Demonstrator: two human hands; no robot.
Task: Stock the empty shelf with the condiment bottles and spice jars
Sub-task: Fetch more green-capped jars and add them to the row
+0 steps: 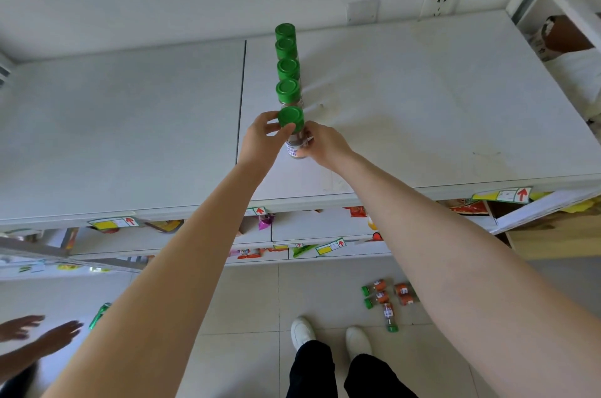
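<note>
Here is the fifth spice jar (291, 120) going in at the near end of the line, both hands on it. The left hand (260, 137) has thumb and fingers curled round the green lid, and the right hand (322, 144) wraps the glass body low down by the label. The jar sits on the white top shelf (439, 111), just near of the row of four jars (287, 67) that runs straight away to the far wall, lids lined up. So this is the placing step, and it looks almost finished. What the next move calls for is a last nudge to square the jar with its neighbours, then a clean release without knocking the one behind it, then a reach down for more stock. There is more to fetch: loose jars (387, 298) lie on their sides on the floor (247, 300), right of the person's feet. It is hard to say whether the jar's base is flat on the shelf or a touch tilted, since the hands cover its foot, and the label print is too small to read. The lower shelves (325, 228) show only their front edges, and someone else's pair of hands (48, 332) is cut off at the near left.
</note>
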